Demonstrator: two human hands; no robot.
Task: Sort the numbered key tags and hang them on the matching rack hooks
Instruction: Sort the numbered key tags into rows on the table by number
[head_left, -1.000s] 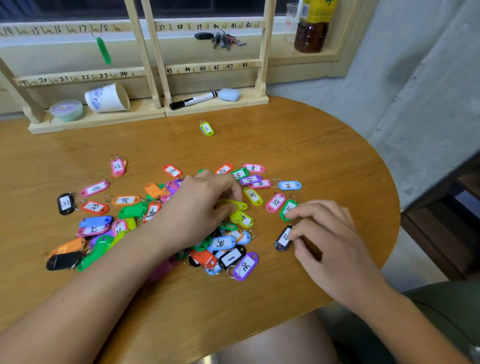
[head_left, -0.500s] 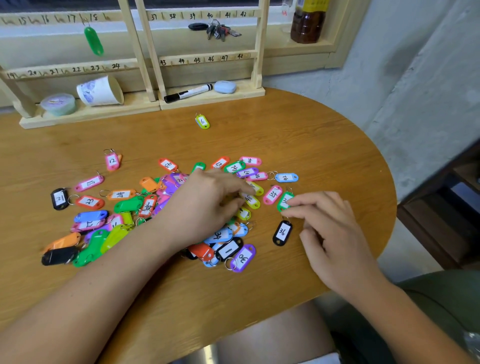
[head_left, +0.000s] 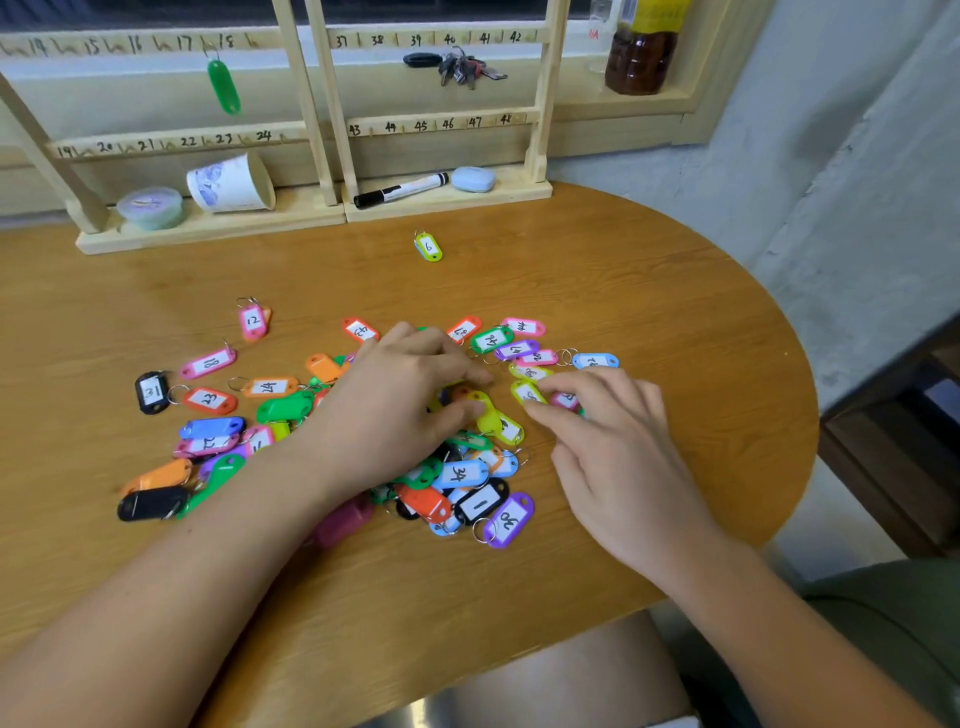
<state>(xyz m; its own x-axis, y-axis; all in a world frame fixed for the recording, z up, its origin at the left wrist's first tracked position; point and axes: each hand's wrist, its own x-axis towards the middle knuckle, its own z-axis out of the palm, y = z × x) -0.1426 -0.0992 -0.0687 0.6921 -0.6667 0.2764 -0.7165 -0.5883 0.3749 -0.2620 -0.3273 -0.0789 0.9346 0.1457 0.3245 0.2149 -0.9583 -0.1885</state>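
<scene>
Head view: the heap of numbered key tags (head_left: 462, 474) lies at the middle of the wooden surface (head_left: 649, 270), spreading out toward 9 o'clock. The left grip (head_left: 475, 394) lies on top of the heap, coming in from 7 o'clock. Its fingers are curled, with forefinger and thumb closed on the end of a yellow tag (head_left: 506, 428). The right grip (head_left: 535, 397) comes in from 5 o'clock, loose and spread. Its fingertips (head_left: 543, 383) press flat on a lime tag (head_left: 525, 391) at the 3 o'clock side of the heap and grasp nothing.

One tag marked 6 (head_left: 428, 247) lies alone at 12 o'clock from the heap, well apart from it. Beyond it, along the far edge, stands the wooden rack (head_left: 322, 119) with numbers written on its rails. A green tag (head_left: 224, 86) hangs from the top rail at 11 o'clock, by the number 18. On the rack's base lie a tipped paper cup (head_left: 231, 183) and a marker (head_left: 400, 190); a bunch of keys (head_left: 462, 70) lies behind the rack
</scene>
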